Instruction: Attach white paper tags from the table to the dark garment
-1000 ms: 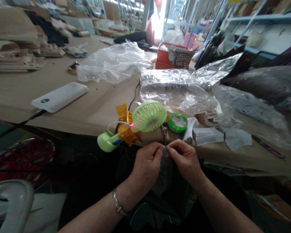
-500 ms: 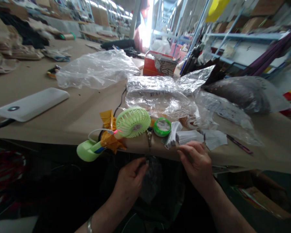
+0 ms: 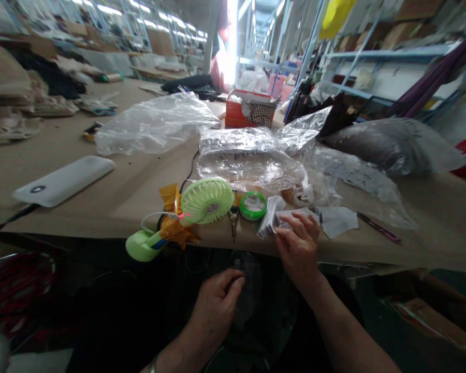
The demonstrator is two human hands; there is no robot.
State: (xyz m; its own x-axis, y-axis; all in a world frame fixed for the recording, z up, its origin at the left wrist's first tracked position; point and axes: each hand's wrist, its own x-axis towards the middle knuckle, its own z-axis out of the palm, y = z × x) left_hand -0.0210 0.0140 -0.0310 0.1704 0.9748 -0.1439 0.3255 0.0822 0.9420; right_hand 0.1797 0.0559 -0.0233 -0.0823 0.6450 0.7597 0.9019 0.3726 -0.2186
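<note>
My right hand (image 3: 300, 251) is over the table's front edge, fingers apart and slightly bent, its fingertips touching a pile of white paper labels (image 3: 291, 214). To its left stands a bundle of similar labels (image 3: 271, 215); another fanned stack (image 3: 338, 220) is on its right. My left hand (image 3: 219, 298) is below the edge, thumb and forefinger pinched together; what they hold, if anything, is too small to make out. A clear plastic bag (image 3: 248, 290) hangs dimly beside it. Between the hands, a metal-tipped tool (image 3: 234, 225) points toward me near a green round tub (image 3: 253, 205).
A green handheld fan (image 3: 207, 201) stands at the edge by orange tape (image 3: 171, 197). Clear plastic bags (image 3: 248, 158) lie behind. A white power bank (image 3: 64, 181) is at left, a dark pink slim tool (image 3: 380, 228) at right, a red box (image 3: 248, 110) farther back.
My right hand has moved left across the labels, toward the upright bundle. My left hand has dropped slightly, still pinched. The camera view has shifted a little.
</note>
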